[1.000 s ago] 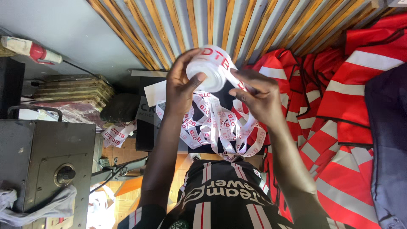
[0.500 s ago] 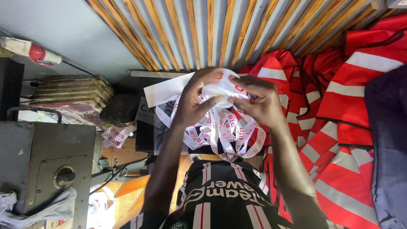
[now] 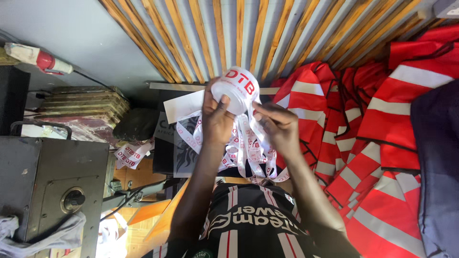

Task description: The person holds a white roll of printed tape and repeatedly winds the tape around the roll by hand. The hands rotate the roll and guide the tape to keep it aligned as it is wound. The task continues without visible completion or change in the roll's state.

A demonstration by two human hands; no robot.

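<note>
My left hand [image 3: 217, 119] grips a white roll of ribbon with red print [image 3: 237, 89], fingers wrapped over its lower left side, holding it up in the middle of the view. My right hand [image 3: 277, 126] sits just right of and below the roll, with its fingertips pinching a strand of the ribbon that comes off it. Loose loops of the same ribbon [image 3: 251, 153] hang in a tangle between both wrists, down to my black striped shirt [image 3: 253, 220].
Red vests with grey reflective stripes [image 3: 363, 143] are piled at the right, with dark blue cloth [image 3: 437, 157] at the far right. A grey metal box [image 3: 48, 186] and stacked wooden frames [image 3: 81, 102] stand at the left. A small ribbon heap [image 3: 129, 155] lies near them. Wooden slats [image 3: 248, 33] run across the top.
Half a second ago the roll was down between both hands. Now my left hand has lifted it clear again, and my right hand has dropped below it, still holding the strand.
</note>
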